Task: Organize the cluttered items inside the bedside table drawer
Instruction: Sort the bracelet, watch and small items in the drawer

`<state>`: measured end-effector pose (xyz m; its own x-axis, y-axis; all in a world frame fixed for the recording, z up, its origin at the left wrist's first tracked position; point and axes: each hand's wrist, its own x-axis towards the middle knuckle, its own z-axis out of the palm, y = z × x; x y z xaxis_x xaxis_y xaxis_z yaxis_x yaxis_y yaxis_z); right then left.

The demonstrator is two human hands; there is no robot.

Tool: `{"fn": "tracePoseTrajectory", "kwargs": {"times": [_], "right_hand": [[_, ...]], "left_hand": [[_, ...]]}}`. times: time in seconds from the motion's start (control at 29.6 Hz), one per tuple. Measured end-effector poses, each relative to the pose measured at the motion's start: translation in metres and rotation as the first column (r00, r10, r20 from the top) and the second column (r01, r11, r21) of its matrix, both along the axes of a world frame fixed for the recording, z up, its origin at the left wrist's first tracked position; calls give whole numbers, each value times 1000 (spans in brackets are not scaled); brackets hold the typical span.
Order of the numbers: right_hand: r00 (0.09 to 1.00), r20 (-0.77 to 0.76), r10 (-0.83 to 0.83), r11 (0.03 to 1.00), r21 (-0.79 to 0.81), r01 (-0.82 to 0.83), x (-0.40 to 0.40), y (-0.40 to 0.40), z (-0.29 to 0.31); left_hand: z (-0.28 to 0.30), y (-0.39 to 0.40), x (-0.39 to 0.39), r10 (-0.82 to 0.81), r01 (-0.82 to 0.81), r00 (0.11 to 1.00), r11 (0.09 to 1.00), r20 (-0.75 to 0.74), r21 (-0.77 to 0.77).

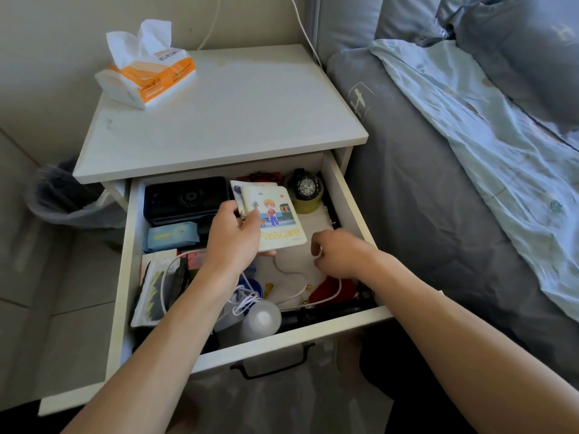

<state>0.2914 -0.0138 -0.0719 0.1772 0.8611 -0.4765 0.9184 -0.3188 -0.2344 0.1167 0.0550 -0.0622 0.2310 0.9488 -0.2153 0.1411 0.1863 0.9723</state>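
The white bedside table drawer stands pulled out, full of mixed items. My left hand grips a small booklet with a cartoon child on its cover, held over the drawer's middle. My right hand is curled over the right part of the drawer and pinches a thin white cable that loops across the drawer floor. A black case lies at the back left, a blue packet in front of it. A black wristwatch sits on a tape roll at the back right.
A tissue pack stands on the white tabletop. A bed with grey bedding lies right of the table, a lined bin to its left. A white bottle, a red pouch and a striped packet crowd the drawer front.
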Motion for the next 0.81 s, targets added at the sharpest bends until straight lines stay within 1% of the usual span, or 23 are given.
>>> {"fn": "tracePoseTrajectory", "kwargs": {"times": [0.1,0.17,0.24,0.3,0.37,0.41,0.51,0.57,0.61,0.71,0.74,0.81], "right_hand": [[998,-58,-1,992,127,9,1,15,-4],[994,-76,73,984,166,-60,-2,26,-7],[984,-25,174,978,125,-169,-8,35,-12],[963,87,253,966,37,-257,-13,34,-16],[959,115,261,965,-2,-262,-19,31,-19],[958,97,269,963,-23,-268,-21,28,-16],[939,47,342,935,-117,-335,-24,12,-11],[925,24,380,910,-190,-369,-22,0,-7],[924,6,383,901,-223,-372,-20,-6,-5],[943,-47,329,906,-267,-329,-12,-18,3],[953,-69,295,917,-261,-302,-8,-20,5],[962,-100,253,928,-258,-271,-5,-23,7]], "left_hand": [[1,4,-3,107,-107,992,994,61,1],[0,5,-4,143,-143,988,990,65,-1],[1,5,-3,151,-151,987,988,56,7],[2,2,-2,162,-162,985,987,55,-9],[2,5,-4,151,-151,988,989,33,-1],[4,6,-5,145,-145,989,989,21,-7],[2,7,-7,97,-98,994,995,-43,-14],[1,4,-8,26,-24,993,999,-117,25],[3,2,-8,-16,29,983,997,-181,68],[3,-1,-5,-112,185,925,968,-362,172],[6,-1,-1,-136,227,903,957,-408,183],[7,4,12,-190,291,860,945,-473,150]]}}
